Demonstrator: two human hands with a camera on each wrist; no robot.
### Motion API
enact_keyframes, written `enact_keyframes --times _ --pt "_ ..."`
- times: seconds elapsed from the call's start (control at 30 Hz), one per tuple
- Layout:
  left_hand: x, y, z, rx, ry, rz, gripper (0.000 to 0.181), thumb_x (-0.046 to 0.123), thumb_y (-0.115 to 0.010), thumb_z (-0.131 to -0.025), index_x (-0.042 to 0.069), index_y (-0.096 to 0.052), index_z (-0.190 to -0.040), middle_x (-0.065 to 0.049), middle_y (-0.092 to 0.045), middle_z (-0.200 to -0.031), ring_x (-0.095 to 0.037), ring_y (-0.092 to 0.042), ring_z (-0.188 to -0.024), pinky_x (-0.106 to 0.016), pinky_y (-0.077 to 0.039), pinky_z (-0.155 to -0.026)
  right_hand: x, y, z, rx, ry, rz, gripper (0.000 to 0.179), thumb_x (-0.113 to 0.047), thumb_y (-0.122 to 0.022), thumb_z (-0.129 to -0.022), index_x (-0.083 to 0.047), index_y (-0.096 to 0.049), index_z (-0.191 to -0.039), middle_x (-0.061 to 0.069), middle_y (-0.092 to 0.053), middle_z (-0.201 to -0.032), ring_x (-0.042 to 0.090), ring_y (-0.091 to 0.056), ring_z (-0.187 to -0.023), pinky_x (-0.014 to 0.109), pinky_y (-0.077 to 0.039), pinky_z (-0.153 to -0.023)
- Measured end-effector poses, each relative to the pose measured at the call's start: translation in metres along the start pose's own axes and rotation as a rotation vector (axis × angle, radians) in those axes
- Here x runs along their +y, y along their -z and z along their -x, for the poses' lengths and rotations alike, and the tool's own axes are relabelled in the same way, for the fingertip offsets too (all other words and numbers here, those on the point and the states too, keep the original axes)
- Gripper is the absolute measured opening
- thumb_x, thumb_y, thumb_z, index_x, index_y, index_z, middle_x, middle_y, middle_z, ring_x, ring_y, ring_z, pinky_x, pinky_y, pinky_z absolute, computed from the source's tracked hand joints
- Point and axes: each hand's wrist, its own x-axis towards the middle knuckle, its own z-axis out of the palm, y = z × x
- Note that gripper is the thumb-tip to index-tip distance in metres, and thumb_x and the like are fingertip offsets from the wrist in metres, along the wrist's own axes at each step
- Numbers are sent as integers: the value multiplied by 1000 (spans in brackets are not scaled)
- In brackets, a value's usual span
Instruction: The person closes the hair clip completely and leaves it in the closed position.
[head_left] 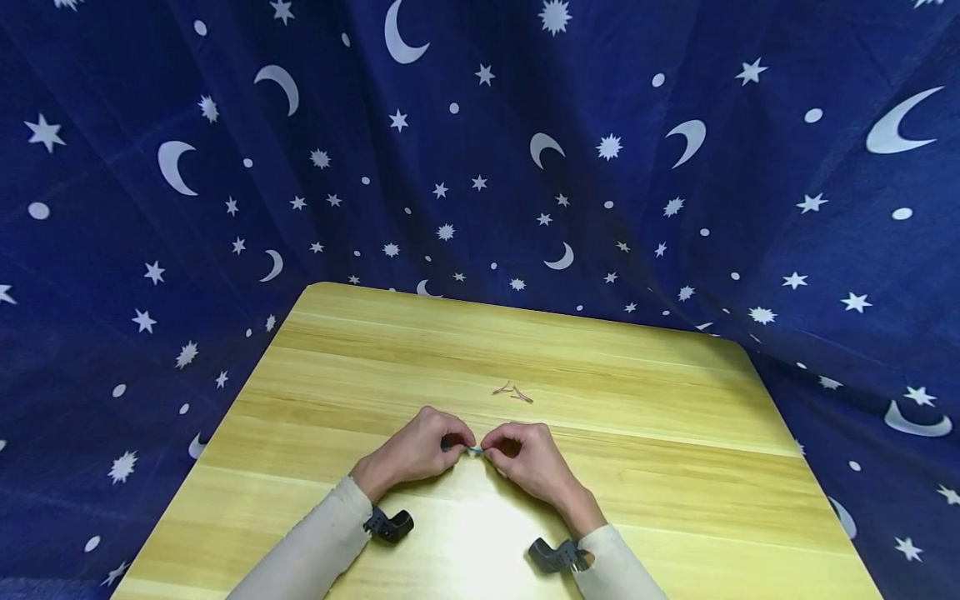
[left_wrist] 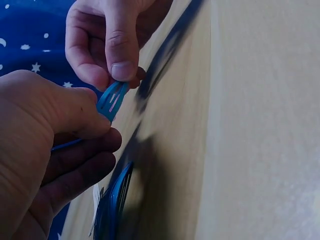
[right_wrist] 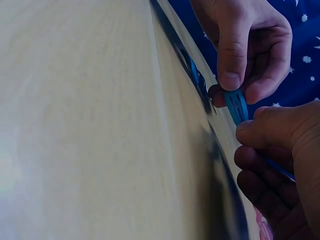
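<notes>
A small blue snap hair clip is stretched between my two hands above the table. My left hand pinches one end of it with thumb and index finger. At the other end, my right hand grips it between thumb and fingertips. The left wrist view shows the clip with its slotted body facing up, the right thumb pressed on its tip. In the right wrist view, the clip runs down from the left thumb to the right thumb. A blue strip shows beneath the right hand, partly hidden by its fingers.
Two thin pinkish clips lie on the wooden table beyond my hands. Black wrist cameras sit on both forearms. A blue curtain with moons and stars hangs behind the table. A blue curved thing shows below the left hand.
</notes>
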Motion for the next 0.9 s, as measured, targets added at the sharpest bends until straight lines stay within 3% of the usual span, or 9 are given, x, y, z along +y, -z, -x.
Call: enact_keyframes --times 0.2,0.6,0.9 --pt "1 0 0 -19 -19 -27 19 -5 -76 -93 11 -84 -101 1 -83 -98 -2 -72 -88 -22 -62 -78 0 0 1 -15 -16 -21 13 -4 -83 -93 -16 -84 -98 -1 -83 -96 4 -72 -83 25 -62 -75" --pt "4 -5 -1 -90 -85 -185 19 -4 -77 -95 12 -84 -100 2 -82 -100 -2 -73 -92 -20 -62 -83 1 -2 4 -39 -34 6 16 1 -85 -90 -15 -83 -93 -9 -77 -86 -1 -62 -73 19 -55 -64" --pt "5 -7 -2 -89 -108 -247 21 -5 -75 -96 14 -83 -100 4 -81 -98 -3 -73 -92 -21 -61 -85 2 -1 4 -54 -31 -1 15 -1 -85 -91 -16 -83 -94 -9 -75 -84 -1 -61 -71 19 -54 -62"
